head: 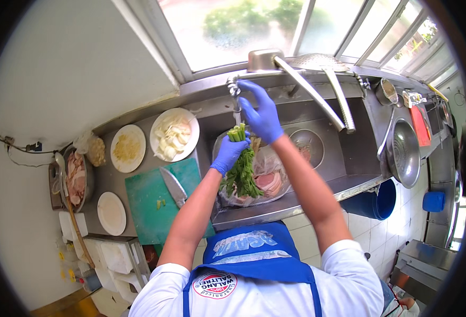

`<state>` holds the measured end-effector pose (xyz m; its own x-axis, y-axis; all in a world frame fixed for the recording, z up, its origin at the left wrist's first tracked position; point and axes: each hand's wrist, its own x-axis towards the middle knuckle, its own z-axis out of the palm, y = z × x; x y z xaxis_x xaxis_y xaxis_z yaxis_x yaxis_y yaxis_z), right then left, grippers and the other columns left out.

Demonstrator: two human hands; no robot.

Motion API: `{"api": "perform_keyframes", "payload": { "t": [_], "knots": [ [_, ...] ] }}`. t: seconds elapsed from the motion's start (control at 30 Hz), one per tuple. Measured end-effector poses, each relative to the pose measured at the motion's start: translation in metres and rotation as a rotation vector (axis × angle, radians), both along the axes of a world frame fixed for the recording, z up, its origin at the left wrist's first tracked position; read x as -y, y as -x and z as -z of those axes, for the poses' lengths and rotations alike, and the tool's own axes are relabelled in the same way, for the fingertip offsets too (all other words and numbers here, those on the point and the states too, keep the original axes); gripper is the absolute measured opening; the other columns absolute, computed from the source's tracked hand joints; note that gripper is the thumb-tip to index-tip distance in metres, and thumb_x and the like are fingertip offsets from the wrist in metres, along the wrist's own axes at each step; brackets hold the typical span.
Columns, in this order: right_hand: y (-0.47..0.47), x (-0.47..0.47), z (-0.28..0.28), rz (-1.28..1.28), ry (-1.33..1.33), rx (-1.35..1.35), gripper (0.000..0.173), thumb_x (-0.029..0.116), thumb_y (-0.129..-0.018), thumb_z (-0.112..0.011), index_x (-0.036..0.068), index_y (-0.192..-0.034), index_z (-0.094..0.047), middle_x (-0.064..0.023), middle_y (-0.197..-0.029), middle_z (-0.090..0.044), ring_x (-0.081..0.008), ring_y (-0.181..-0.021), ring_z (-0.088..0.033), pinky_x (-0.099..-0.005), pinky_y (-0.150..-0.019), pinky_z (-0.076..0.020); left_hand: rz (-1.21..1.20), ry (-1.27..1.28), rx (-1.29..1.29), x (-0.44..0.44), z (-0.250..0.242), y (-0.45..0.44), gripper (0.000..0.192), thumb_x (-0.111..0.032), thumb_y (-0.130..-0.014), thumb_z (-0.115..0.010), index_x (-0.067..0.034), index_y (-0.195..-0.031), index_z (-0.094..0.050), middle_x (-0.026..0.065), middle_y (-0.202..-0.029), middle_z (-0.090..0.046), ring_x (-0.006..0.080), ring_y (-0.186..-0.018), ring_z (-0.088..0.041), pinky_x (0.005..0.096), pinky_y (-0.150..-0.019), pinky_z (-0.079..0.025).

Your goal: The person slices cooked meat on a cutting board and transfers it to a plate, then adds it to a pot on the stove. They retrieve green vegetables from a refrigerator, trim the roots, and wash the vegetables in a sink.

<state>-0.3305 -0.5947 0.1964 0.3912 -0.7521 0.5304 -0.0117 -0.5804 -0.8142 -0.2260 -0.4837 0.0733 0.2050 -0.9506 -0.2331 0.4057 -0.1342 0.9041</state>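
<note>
My left hand [230, 153], in a blue glove, grips a bunch of leafy green celery [241, 170], stalk ends up and leaves hanging down. The bunch is under the faucet [235, 91], from which water runs. My right hand [261, 113], also gloved, is raised beside the faucet with its fingers spread; whether the fingertips touch the faucet I cannot tell. Below the leaves, in the metal sink [332, 148], lies a large bowl lined with clear plastic, holding pieces of raw meat [270, 183]. Right of that bowl sits a round strainer or bowl [307, 146] with a little pinkish food.
Left of the sink are a green cutting board [141, 198] with a knife [173, 185], a plate of sliced onion [173, 134], a plate of chopped yellowish food [129, 148] and a pot of raw meat [76, 178]. A long-handled pot [266, 59] and skimmer [320, 62] reach over the sink; a wok [404, 152] stands right.
</note>
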Motion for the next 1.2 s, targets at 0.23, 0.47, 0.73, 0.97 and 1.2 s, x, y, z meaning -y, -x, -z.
{"api": "perform_keyframes", "payload": {
  "t": [0.23,0.47,0.73,0.97,1.2],
  "knots": [
    [0.022,-0.001,0.099,-0.32,-0.784,0.117,0.06,0.021,-0.096,-0.075,0.005,-0.147,-0.048,-0.0111,-0.128,-0.063,-0.0175,-0.111,-0.065,-0.0342,-0.099,-0.0532,0.028,0.047,0.26,0.052,0.009,0.003,0.031,-0.003,-0.087,-0.073,-0.002,-0.117,-0.067,0.0036,-0.105,-0.07,0.0161,-0.095,-0.067,0.0325,-0.086,-0.056],
    [-0.012,0.004,0.16,-0.327,-0.681,0.054,0.036,0.009,-0.099,-0.062,0.002,-0.134,-0.058,-0.0067,-0.116,-0.067,-0.0129,-0.105,-0.061,-0.0328,-0.095,-0.0515,0.068,-0.058,0.446,0.046,0.006,-0.019,0.035,-0.004,-0.094,-0.065,-0.002,-0.128,-0.059,0.0065,-0.118,-0.066,0.0157,-0.108,-0.061,0.0339,-0.094,-0.052],
    [-0.002,0.002,0.172,-0.269,-0.494,-0.023,0.036,0.013,-0.101,-0.051,0.0,-0.135,-0.056,-0.0126,-0.119,-0.067,-0.0172,-0.111,-0.061,-0.0361,-0.1,-0.0493,0.23,0.03,0.105,0.025,0.025,-0.034,0.043,-0.011,-0.099,-0.063,-0.005,-0.141,-0.053,0.0021,-0.129,-0.06,0.0145,-0.12,-0.054,0.0325,-0.108,-0.043],
    [-0.015,-0.011,0.174,-0.233,-0.691,0.067,0.039,0.014,-0.101,-0.054,-0.002,-0.137,-0.055,-0.0128,-0.121,-0.068,-0.0181,-0.112,-0.062,-0.0346,-0.102,-0.048,0.197,0.01,0.054,0.019,0.035,-0.034,0.042,-0.007,-0.098,-0.063,-0.005,-0.139,-0.054,0.001,-0.128,-0.06,0.0133,-0.118,-0.056,0.0321,-0.104,-0.046],
    [-0.028,-0.02,0.176,-0.336,-0.936,0.36,0.03,0.015,-0.102,-0.056,-0.002,-0.126,-0.063,-0.0131,-0.12,-0.067,-0.0188,-0.111,-0.061,-0.0366,-0.104,-0.0461,-0.055,-0.007,0.134,0.014,0.035,-0.02,0.038,-0.004,-0.095,-0.067,-0.005,-0.132,-0.059,0.0016,-0.122,-0.064,0.0129,-0.113,-0.06,0.0304,-0.097,-0.049]
  ]
}}
